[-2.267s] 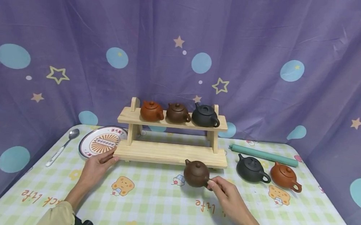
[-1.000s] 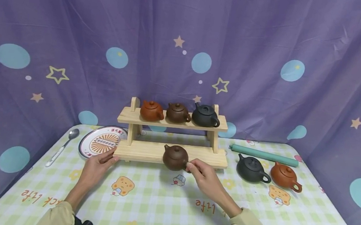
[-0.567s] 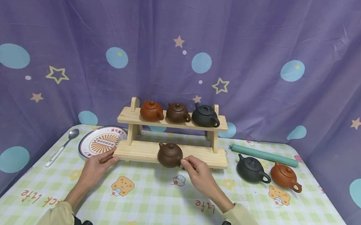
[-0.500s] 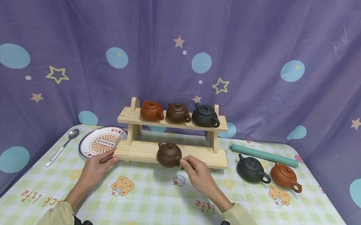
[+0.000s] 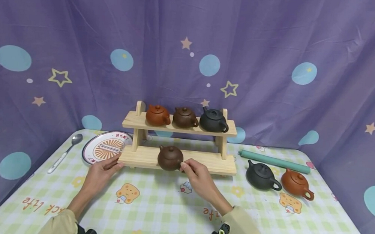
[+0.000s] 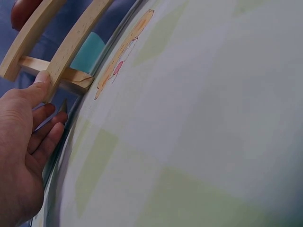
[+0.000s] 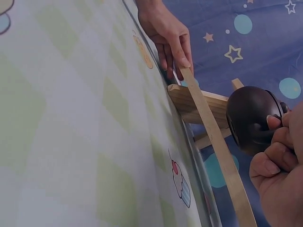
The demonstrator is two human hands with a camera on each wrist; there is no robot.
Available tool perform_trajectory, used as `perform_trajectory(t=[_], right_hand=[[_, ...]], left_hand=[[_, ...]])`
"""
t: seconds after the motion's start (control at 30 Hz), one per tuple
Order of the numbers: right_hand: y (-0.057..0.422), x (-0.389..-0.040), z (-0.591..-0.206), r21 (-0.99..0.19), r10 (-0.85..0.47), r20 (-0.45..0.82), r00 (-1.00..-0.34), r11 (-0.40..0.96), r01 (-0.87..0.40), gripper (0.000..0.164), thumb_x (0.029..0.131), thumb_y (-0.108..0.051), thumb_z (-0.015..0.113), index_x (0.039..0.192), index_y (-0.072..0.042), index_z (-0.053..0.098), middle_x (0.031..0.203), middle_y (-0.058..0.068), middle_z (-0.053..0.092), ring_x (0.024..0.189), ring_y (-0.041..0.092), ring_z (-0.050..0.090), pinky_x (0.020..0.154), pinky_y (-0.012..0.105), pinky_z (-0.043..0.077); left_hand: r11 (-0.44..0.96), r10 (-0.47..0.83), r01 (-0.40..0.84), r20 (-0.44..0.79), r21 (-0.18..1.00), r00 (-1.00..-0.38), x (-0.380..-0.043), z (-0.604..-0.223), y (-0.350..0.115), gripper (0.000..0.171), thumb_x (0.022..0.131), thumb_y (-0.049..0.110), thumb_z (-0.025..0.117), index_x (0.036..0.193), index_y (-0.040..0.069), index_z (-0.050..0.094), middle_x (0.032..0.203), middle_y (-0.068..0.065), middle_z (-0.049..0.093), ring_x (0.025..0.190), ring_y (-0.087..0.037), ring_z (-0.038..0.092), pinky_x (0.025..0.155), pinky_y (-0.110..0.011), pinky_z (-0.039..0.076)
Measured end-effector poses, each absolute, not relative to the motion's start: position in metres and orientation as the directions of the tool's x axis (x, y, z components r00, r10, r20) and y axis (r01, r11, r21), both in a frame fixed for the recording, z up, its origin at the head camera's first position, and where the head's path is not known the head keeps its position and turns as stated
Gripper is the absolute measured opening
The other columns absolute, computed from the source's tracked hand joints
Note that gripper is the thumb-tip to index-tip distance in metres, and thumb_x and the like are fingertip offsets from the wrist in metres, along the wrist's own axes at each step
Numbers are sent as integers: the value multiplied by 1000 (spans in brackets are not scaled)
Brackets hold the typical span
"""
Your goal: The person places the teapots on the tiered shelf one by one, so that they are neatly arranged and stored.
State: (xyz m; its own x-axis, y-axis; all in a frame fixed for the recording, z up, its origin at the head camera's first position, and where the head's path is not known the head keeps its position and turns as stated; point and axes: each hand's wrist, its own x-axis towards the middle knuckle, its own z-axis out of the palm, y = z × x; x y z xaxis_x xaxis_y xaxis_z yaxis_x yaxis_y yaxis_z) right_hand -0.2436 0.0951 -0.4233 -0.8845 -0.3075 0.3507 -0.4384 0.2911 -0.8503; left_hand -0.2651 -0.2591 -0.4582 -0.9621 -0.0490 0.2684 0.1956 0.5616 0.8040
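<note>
In the head view my right hand (image 5: 200, 178) pinches the handle of a dark brown teapot (image 5: 170, 158), upright in front of and over the lower board of a wooden two-tier shelf (image 5: 210, 163). The right wrist view shows fingers curled at that teapot's (image 7: 253, 118) handle; contact with the board cannot be made out. My left hand (image 5: 98, 174) grips the lower board's left end, thumb (image 6: 42, 78) on one side. Along the upper board stand an orange-brown teapot (image 5: 158, 116), a brown teapot (image 5: 185, 118) and a black teapot (image 5: 213, 121).
On the tablecloth at right are another black teapot (image 5: 261, 175) and another orange-brown teapot (image 5: 297, 183). A green rolled stick (image 5: 274, 161) lies behind them. Left of the shelf sit a patterned plate (image 5: 90, 153) and a spoon (image 5: 65, 154). A purple curtain (image 5: 196, 27) hangs behind.
My right hand has carried the dark brown teapot leftward and farther away, from in front of the shelf's right part to the lower board's left-centre. The left hand has stayed at the board's end.
</note>
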Motion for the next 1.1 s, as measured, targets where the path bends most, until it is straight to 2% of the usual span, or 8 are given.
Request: perform_trajectory(t=[0.1,0.2,0.47,0.63,0.83,0.93,1.1], right_hand=[[91,-246,-424,-849,-312,354,-882,290,-443,24,111,-20,52,102,-6,70,87,19,64,68,11,45,64,28,42],[88,-248,-424,-843,-314,361,-878,293,-451,24,111,-20,52,102,-7,69,90,18,66,69,11,46,65,28,43],[80,-254,-425,-839,-318,371,-873,289,-461,25,112,-23,51,103,-8,69,84,21,61,63,11,44,63,29,42],[75,-256,-426,-840,-319,380,-868,274,-469,28,112,-24,50,103,-7,70,78,14,58,60,11,42,60,29,41],[67,-260,-428,-840,-309,400,-863,253,-480,27,111,-24,52,103,-5,70,78,0,56,61,11,43,60,29,41],[62,-261,-429,-840,-299,402,-866,255,-478,26,111,-23,54,102,-5,71,80,1,58,63,11,44,61,28,41],[56,-262,-428,-847,-295,389,-873,258,-465,28,111,-24,53,102,-5,70,75,6,57,56,7,40,58,27,39]], left_hand=[[562,-50,200,274,803,-960,-265,-458,-259,55,101,29,71,145,-1,56,133,-20,64,119,-34,64,84,-4,47],[562,-53,201,278,802,-959,-266,-459,-259,54,101,28,71,144,-1,57,132,-20,65,119,-34,65,83,-4,47],[563,-51,215,293,798,-955,-267,-460,-259,52,101,25,72,143,-2,57,131,-21,65,117,-31,65,83,-5,49],[567,-51,216,296,795,-954,-267,-460,-259,52,100,25,72,142,-2,58,131,-21,65,115,-24,65,83,-6,49],[562,-55,205,284,801,-957,-266,-459,-258,53,101,26,72,143,-2,57,133,-20,64,118,-33,65,83,-4,48],[562,-54,205,283,802,-958,-266,-459,-258,53,101,26,71,144,-2,57,133,-21,64,119,-35,65,83,-4,47],[564,-55,208,287,799,-956,-266,-459,-258,52,101,25,72,143,-2,57,131,-21,65,118,-34,65,83,-3,47]])
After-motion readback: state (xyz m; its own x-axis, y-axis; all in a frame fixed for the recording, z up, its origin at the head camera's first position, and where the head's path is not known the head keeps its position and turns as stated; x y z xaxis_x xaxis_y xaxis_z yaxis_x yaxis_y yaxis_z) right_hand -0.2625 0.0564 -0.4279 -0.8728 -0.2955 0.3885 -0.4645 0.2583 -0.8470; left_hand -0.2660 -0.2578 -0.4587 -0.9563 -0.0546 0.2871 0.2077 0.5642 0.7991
